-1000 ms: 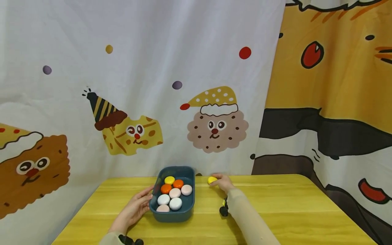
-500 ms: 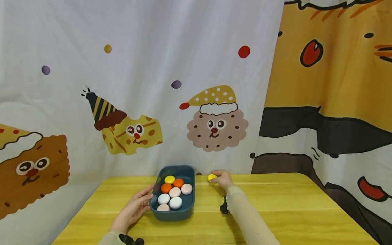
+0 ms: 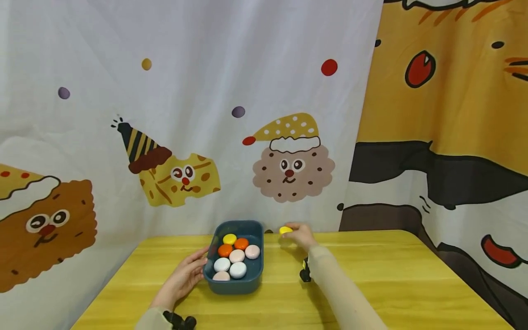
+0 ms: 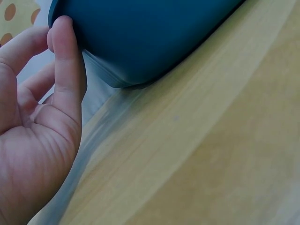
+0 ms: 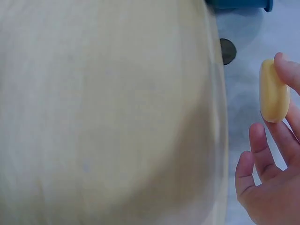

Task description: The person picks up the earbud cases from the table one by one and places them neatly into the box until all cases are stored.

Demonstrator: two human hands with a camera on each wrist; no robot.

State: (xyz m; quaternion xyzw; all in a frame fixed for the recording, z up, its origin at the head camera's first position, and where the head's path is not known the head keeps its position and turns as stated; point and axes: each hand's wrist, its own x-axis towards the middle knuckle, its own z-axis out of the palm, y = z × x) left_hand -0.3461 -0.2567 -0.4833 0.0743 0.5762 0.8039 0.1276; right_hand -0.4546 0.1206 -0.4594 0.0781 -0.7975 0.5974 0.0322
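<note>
A blue rectangular box (image 3: 235,287) stands on the table, holding several smooth, rounded discs: white (image 3: 238,270), pale pink (image 3: 252,251), orange (image 3: 241,244) and yellow (image 3: 229,239). Against its left wall rests my left hand (image 3: 186,275), fingers extended; the left wrist view has fingertips touching the outside of the box (image 4: 154,37). To the right of the box, my right hand (image 3: 301,235) pinches a separate yellow disc (image 3: 285,230) between thumb and fingers. In the right wrist view this disc (image 5: 273,91) is seen edge-on, held up, with the other fingers loosely bent.
The yellow wood-grain table (image 3: 371,279) ends at the back against a white curtain (image 3: 185,82) printed with cartoon cookies and cheese. A dark camera mount (image 3: 305,270) sits on the right wrist and another mount (image 3: 179,320) on the left.
My right hand has risen slightly with the yellow disc, which sits higher above the table now. My left hand stays at the box, and the view has shifted a little.
</note>
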